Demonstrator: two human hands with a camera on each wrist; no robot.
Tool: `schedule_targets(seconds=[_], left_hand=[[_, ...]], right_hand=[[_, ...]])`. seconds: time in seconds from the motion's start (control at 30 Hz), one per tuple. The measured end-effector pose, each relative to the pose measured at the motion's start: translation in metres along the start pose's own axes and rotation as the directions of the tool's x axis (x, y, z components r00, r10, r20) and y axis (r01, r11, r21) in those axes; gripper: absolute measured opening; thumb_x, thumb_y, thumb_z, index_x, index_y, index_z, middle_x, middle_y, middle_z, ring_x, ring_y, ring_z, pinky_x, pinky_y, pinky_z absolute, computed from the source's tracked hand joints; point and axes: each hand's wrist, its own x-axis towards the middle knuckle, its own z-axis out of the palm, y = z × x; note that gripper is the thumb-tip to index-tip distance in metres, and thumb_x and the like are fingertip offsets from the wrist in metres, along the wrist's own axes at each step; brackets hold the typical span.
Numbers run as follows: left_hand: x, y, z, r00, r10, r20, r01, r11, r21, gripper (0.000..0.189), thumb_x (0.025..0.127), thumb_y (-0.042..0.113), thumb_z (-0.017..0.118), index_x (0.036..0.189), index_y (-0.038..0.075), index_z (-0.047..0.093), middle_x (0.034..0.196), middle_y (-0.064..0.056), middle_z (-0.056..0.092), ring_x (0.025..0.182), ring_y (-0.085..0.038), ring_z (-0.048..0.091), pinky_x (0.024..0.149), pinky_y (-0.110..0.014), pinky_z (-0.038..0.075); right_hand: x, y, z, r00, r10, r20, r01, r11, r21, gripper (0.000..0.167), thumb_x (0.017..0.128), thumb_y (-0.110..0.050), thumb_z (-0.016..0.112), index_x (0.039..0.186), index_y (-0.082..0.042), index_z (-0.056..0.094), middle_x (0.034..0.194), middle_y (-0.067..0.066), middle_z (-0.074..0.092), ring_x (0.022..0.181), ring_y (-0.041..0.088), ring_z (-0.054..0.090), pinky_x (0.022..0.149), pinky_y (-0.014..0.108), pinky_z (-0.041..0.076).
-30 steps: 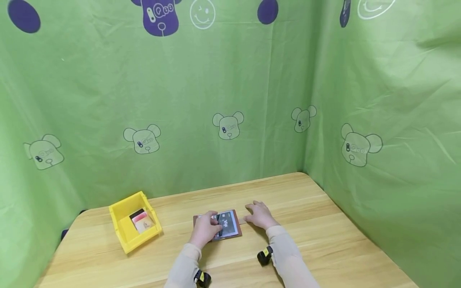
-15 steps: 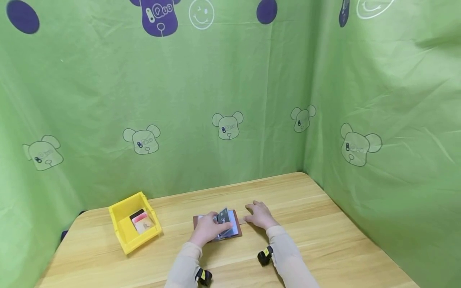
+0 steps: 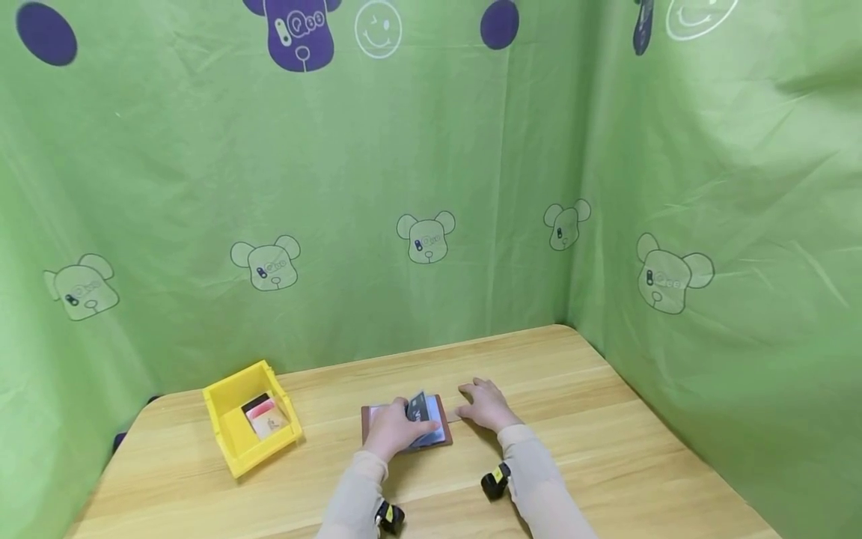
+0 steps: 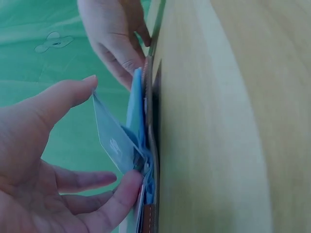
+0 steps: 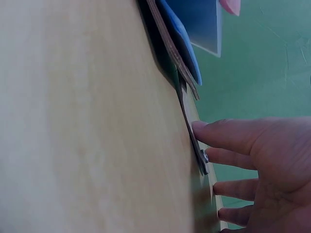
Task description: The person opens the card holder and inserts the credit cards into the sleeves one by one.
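Note:
A brown card wallet [image 3: 447,430] lies opened on the table, with clear blue-tinted sleeves inside. My left hand [image 3: 397,430] is over it and holds a dark VIP card [image 3: 419,408], tilted up from the sleeves. In the left wrist view, the thumb is at the free edge of the card [image 4: 114,136] and a fingertip is at its base. To the right, my right hand [image 3: 488,404] has loosely extended fingers resting at the tabletop. Its thumb touches the wallet's strap [image 5: 187,109], beside a metal snap [image 5: 204,155].
A yellow bin [image 3: 232,442] stands to the left on the wooden table [image 3: 539,359], with several cards [image 3: 266,415] inside. Green curtains [image 3: 364,314] enclose the back and sides of the table.
The VIP card has swung up from lying flat on the wallet to a tilt, as the left thumb moved right. The right hand stays at the strap.

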Motion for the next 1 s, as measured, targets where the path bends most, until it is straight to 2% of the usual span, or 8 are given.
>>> schedule_targets(seconds=[0.1,0.17,0.23,0.37,0.47,0.67,0.8,1.0], left_hand=[[0.000,-0.004,-0.005,0.999,0.010,0.047,-0.007,0.998,-0.065,0.078,0.077,0.046,0.077,0.130,-0.006,0.054,0.115,-0.022,0.066,0.097,-0.028,0.064,0.084,-0.045,0.056],[0.000,-0.008,-0.010,0.995,0.009,0.101,0.008,0.986,-0.169,0.072,0.079,0.039,0.076,0.130,-0.007,0.054,0.108,-0.020,0.068,0.089,-0.023,0.065,0.079,-0.042,0.058],[0.001,-0.013,-0.016,0.986,0.003,0.168,0.048,0.953,-0.301,0.067,0.082,0.030,0.073,0.132,-0.010,0.051,0.102,-0.019,0.069,0.081,-0.018,0.064,0.075,-0.037,0.059],[0.003,-0.026,-0.029,0.961,-0.017,0.277,0.162,0.845,-0.510,0.059,0.085,0.011,0.063,0.133,-0.017,0.044,0.097,-0.021,0.068,0.072,-0.013,0.064,0.071,-0.031,0.061],[0.003,-0.038,-0.040,0.955,-0.049,0.293,0.206,0.819,-0.535,0.045,0.086,0.003,0.059,0.125,-0.018,0.048,0.092,-0.021,0.068,0.066,-0.014,0.063,0.065,-0.028,0.061],[-0.001,-0.055,-0.055,0.940,-0.129,0.315,0.272,0.841,-0.468,0.008,0.087,-0.003,0.062,0.092,-0.005,0.056,0.067,-0.007,0.061,0.054,-0.011,0.058,0.053,-0.022,0.055],[-0.004,-0.059,-0.058,0.934,-0.123,0.335,0.266,0.866,-0.424,0.011,0.086,0.000,0.065,0.082,0.002,0.056,0.065,-0.005,0.062,0.053,-0.010,0.056,0.052,-0.021,0.053],[-0.007,-0.062,-0.056,0.943,-0.142,0.299,0.254,0.892,-0.375,0.016,0.084,0.001,0.069,0.075,0.005,0.055,0.065,-0.006,0.064,0.052,-0.009,0.053,0.050,-0.021,0.052]], right_hand=[[-0.001,0.000,0.001,1.000,-0.002,0.000,0.002,1.000,0.004,0.052,0.085,-0.024,0.070,0.130,-0.001,0.059,0.146,0.032,0.040,0.138,0.054,0.029,0.116,0.063,0.022],[-0.002,0.000,0.001,1.000,-0.001,0.002,0.001,1.000,0.001,0.052,0.086,-0.024,0.070,0.131,-0.001,0.058,0.147,0.032,0.040,0.139,0.053,0.029,0.117,0.062,0.022],[-0.002,0.000,0.001,1.000,-0.004,0.002,0.004,1.000,-0.007,0.052,0.085,-0.024,0.070,0.130,-0.001,0.058,0.146,0.032,0.040,0.138,0.053,0.030,0.117,0.062,0.022],[-0.002,0.001,0.000,1.000,-0.014,0.000,0.014,1.000,-0.011,0.051,0.085,-0.023,0.071,0.130,0.000,0.059,0.146,0.032,0.041,0.138,0.053,0.030,0.117,0.062,0.022],[-0.002,0.001,-0.001,1.000,-0.025,0.001,0.025,1.000,-0.010,0.051,0.085,-0.023,0.070,0.130,0.000,0.059,0.145,0.031,0.042,0.139,0.051,0.031,0.118,0.062,0.021],[0.000,0.002,0.000,1.000,-0.031,0.003,0.031,0.999,-0.013,0.051,0.085,-0.023,0.070,0.130,0.000,0.059,0.145,0.031,0.042,0.139,0.050,0.031,0.118,0.061,0.021],[0.001,0.002,0.001,1.000,-0.017,0.007,0.017,1.000,-0.013,0.052,0.086,-0.024,0.070,0.131,-0.001,0.058,0.147,0.031,0.041,0.140,0.050,0.030,0.118,0.061,0.021],[0.000,0.000,-0.001,1.000,-0.010,0.016,0.010,1.000,-0.012,0.052,0.086,-0.024,0.070,0.131,-0.001,0.058,0.147,0.031,0.039,0.140,0.052,0.028,0.118,0.062,0.020]])
